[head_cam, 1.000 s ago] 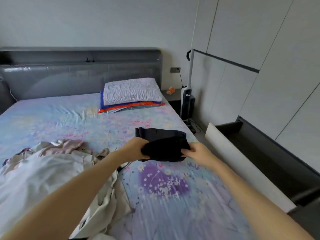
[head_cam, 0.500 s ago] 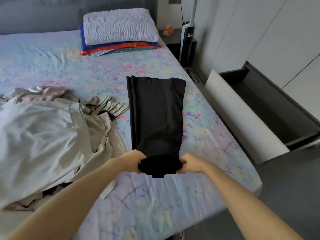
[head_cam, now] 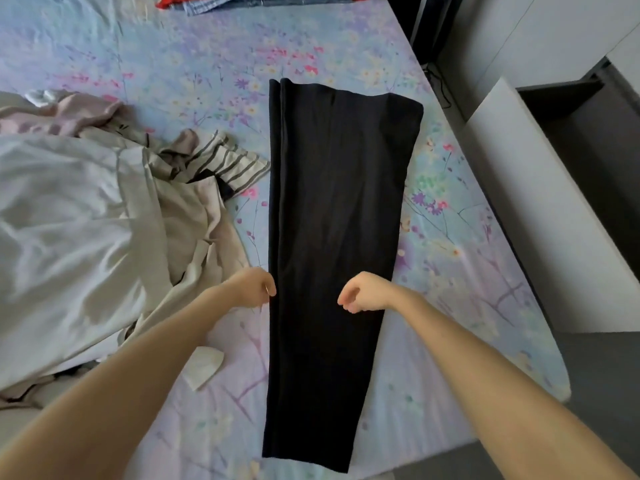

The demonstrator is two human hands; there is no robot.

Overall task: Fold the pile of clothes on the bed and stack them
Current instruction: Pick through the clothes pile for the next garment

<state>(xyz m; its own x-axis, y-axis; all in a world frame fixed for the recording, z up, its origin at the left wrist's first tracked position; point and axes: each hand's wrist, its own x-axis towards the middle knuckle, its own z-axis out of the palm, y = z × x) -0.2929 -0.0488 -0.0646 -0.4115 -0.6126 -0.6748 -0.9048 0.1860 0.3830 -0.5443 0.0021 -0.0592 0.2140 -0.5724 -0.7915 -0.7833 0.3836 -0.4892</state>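
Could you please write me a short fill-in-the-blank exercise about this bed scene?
1. The trousers lying flat on the bed are ___ in colour.
2. The pile of unfolded clothes lies to the ___ of the trousers.
3. The right hand hovers over the trousers and holds ___.
Missing words: black; left; nothing.

Hands: two, left hand [head_cam: 254, 289] and right hand [head_cam: 367, 293]
Black trousers [head_cam: 336, 220]: one pair
Unfolded clothes heap [head_cam: 86, 220]: one
Folded stack [head_cam: 259, 0]: one
Small white cloth [head_cam: 204, 370]: one
Open drawer [head_cam: 588, 140]: one
Bed [head_cam: 450, 244]: one
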